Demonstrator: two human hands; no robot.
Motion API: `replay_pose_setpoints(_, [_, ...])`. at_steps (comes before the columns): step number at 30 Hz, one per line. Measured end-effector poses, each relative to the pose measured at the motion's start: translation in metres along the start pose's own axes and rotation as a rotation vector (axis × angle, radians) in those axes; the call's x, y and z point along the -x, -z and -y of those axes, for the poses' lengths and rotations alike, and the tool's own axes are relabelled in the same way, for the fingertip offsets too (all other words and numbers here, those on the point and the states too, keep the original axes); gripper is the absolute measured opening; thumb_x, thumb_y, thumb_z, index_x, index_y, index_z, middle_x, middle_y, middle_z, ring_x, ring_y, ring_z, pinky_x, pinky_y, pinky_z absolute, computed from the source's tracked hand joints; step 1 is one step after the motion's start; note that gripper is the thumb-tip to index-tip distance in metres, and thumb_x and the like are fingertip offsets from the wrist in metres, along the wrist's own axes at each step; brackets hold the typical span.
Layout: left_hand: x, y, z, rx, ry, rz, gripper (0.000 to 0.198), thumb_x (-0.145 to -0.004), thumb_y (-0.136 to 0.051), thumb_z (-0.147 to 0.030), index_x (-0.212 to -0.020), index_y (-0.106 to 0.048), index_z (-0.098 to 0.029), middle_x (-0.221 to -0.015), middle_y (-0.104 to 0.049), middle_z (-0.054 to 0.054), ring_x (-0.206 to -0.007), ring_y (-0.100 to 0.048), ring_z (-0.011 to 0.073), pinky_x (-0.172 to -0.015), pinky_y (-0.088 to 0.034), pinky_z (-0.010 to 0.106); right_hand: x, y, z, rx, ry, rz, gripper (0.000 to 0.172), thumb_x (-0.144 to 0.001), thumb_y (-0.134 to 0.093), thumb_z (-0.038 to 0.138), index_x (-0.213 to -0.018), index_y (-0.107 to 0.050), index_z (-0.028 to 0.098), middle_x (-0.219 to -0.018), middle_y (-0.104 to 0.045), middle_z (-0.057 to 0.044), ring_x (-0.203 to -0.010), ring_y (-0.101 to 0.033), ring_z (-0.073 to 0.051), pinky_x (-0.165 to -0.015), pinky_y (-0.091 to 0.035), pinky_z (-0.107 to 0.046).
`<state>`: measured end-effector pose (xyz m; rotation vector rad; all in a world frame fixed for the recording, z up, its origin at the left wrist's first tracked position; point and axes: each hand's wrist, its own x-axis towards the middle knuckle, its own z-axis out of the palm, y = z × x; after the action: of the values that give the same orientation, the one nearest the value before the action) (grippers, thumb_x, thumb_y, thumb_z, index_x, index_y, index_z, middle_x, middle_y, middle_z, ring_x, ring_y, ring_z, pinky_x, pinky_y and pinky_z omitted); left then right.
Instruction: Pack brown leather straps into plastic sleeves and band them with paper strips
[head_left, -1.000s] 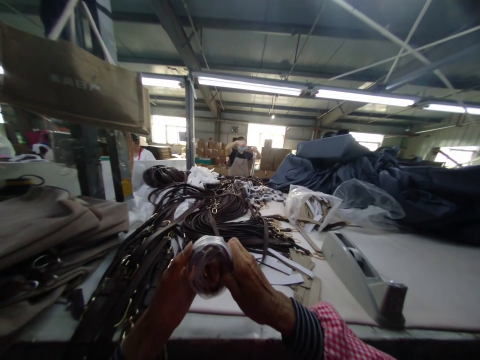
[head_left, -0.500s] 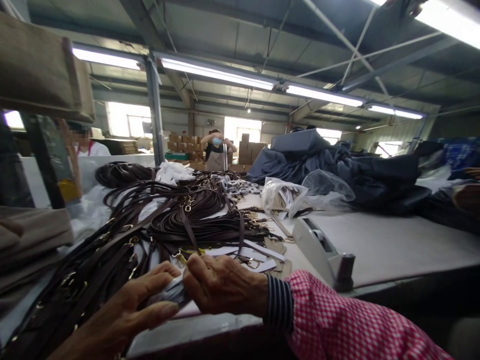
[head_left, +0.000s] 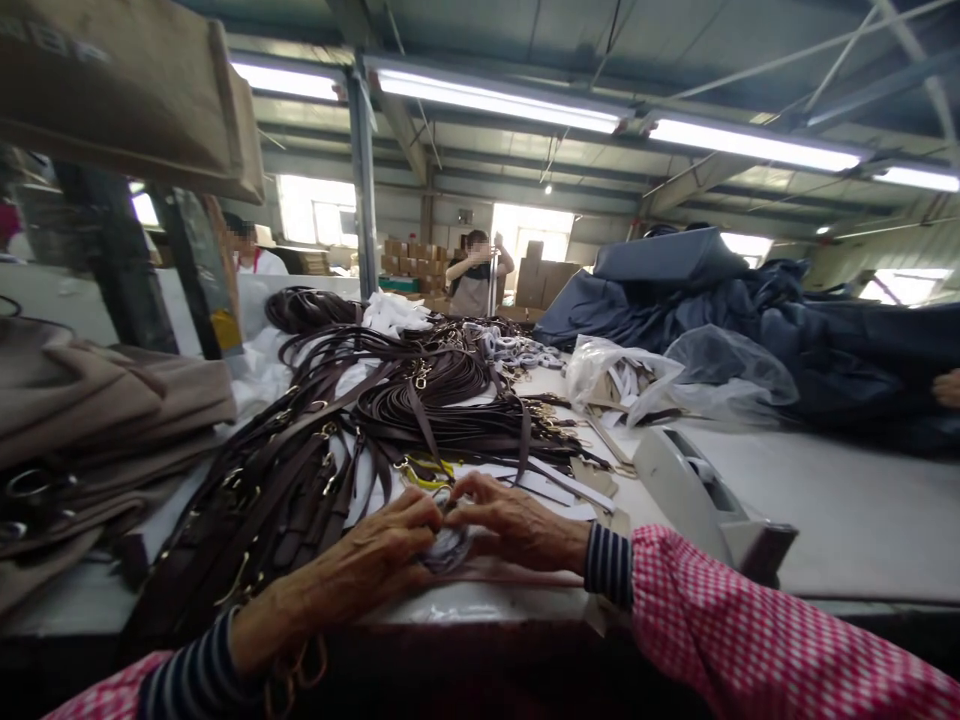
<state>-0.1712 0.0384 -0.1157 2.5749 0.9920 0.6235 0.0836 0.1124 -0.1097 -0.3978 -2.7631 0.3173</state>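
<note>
Lit tube lights [head_left: 495,95] overhead; bright windows [head_left: 298,203] behind; grey post [head_left: 363,190].

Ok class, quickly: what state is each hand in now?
Left hand: closed, holding the round plastic-wrapped bundle.
Right hand: closed on the same bundle, from its right side.

Clear roll [head_left: 451,550] pt. hidden by L hand [head_left: 386,548].

Workshop with heaped straps [head_left: 405,408], stacked cartons [head_left: 411,257]
</note>
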Motion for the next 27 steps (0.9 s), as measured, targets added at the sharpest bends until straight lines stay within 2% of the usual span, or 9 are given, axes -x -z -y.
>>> replay_pose_setpoints(4, [-0.005, 0.015, 0.007, -0.041, -0.027, 0.077, 0.01, -0.098, -0.061, -0.021, -0.092, -0.069, -0.021, -0.112, -0.067, 0.005, -0.108, -0.057, 0.024, -0.099, -0.045, 0.036, -0.006, 0.002, -0.007, 0.226, -0.008, 0.021, 0.018, -0.095, -0.069, 0.021, -0.112, -0.074, 0.024, -0.109, -0.059, -0.005, -0.103, -0.052, -0.02, -0.087, -0.046, -0.03])
replay_pose_setpoints(7, [-0.007, 0.017, 0.007, -0.11, 0.003, 0.094, 0.013, -0.098, -0.06, -0.022, -0.105, -0.071, -0.023, -0.119, -0.068, 0.006, -0.114, -0.058, 0.0258, -0.105, -0.042, 0.039, -0.014, -0.003, -0.012, 0.182, 0.012, 0.043, 0.01, -0.094, -0.067, 0.016, -0.098, -0.075, 0.02, -0.096, -0.058, -0.002, -0.089, -0.052, -0.017, -0.076, -0.042, -0.026])
replay_pose_setpoints(9, [-0.012, 0.009, 0.0, -0.212, 0.106, 0.063, 0.021, -0.097, -0.063, -0.028, -0.116, -0.07, -0.024, -0.126, -0.067, 0.007, -0.119, -0.057, 0.0286, -0.107, -0.041, 0.043, -0.019, -0.008, -0.014, 0.148, 0.012, 0.031, 0.008, -0.093, -0.068, 0.016, -0.096, -0.075, 0.019, -0.095, -0.059, -0.001, -0.087, -0.053, -0.016, -0.073, -0.041, -0.025])
replay_pose_setpoints(11, [-0.02, -0.004, -0.011, -0.364, 0.251, 0.031, 0.025, -0.096, -0.064, -0.031, -0.12, -0.07, -0.024, -0.126, -0.068, 0.009, -0.12, -0.056, 0.0338, -0.101, -0.044, 0.049, -0.021, -0.012, -0.014, 0.136, 0.012, 0.006, 0.008, -0.092, -0.068, 0.013, -0.094, -0.073, 0.019, -0.096, -0.061, 0.0, -0.086, -0.055, -0.015, -0.071, -0.04, -0.024])
replay_pose_setpoints(14, [-0.031, -0.026, -0.024, -0.562, 0.389, -0.001, 0.023, -0.097, -0.058, -0.023, -0.111, -0.076, -0.026, -0.118, -0.071, 0.01, -0.118, -0.054, 0.0403, -0.087, -0.044, 0.052, -0.018, -0.017, -0.008, 0.156, -0.016, -0.037, 0.009, -0.09, -0.064, 0.01, -0.092, -0.07, 0.017, -0.101, -0.063, -0.001, -0.083, -0.055, -0.014, -0.066, -0.039, -0.023])
replay_pose_setpoints(17, [-0.033, -0.036, -0.021, -0.546, 0.392, -0.046, 0.025, -0.096, -0.054, -0.021, -0.099, -0.079, -0.026, -0.106, -0.072, 0.01, -0.113, -0.055, 0.0376, -0.086, -0.046, 0.049, -0.008, -0.019, -0.002, 0.215, -0.067, -0.068, 0.01, -0.093, -0.066, 0.023, -0.101, -0.069, 0.017, -0.101, -0.062, -0.003, -0.08, -0.054, -0.015, -0.061, -0.037, -0.024])
replay_pose_setpoints(20, [-0.029, -0.037, -0.009, -0.399, 0.335, -0.133, 0.025, -0.096, -0.054, -0.028, -0.095, -0.079, -0.028, -0.097, -0.071, 0.008, -0.104, -0.058, 0.0303, -0.087, -0.05, 0.041, 0.001, -0.023, -0.001, 0.16, -0.082, -0.084, 0.03, -0.092, -0.072, 0.035, -0.116, -0.066, 0.019, -0.099, -0.062, -0.003, -0.082, -0.057, -0.016, -0.064, -0.04, -0.024])
replay_pose_setpoints(24, [-0.024, -0.046, 0.003, -0.371, 0.311, -0.223, 0.028, -0.097, -0.051, -0.031, -0.104, -0.078, -0.03, -0.103, -0.072, 0.007, -0.113, -0.057, 0.0311, -0.092, -0.053, 0.042, -0.002, -0.029, -0.008, 0.046, -0.177, -0.127, 0.015, -0.094, -0.069, 0.021, -0.109, -0.07, 0.02, -0.096, -0.067, -0.001, -0.089, -0.063, -0.015, -0.077, -0.045, -0.023])
replay_pose_setpoints(27, [-0.021, -0.056, 0.004, -0.414, 0.316, -0.292, 0.03, -0.097, -0.047, -0.03, -0.101, -0.077, -0.027, -0.107, -0.072, 0.009, -0.119, -0.055, 0.033, -0.093, -0.054, 0.045, -0.002, -0.018, -0.012, -0.013, -0.171, -0.077, 0.02, -0.092, -0.073, 0.022, -0.111, -0.071, 0.022, -0.1, -0.069, -0.001, -0.09, -0.065, -0.016, -0.078, -0.046, -0.023])
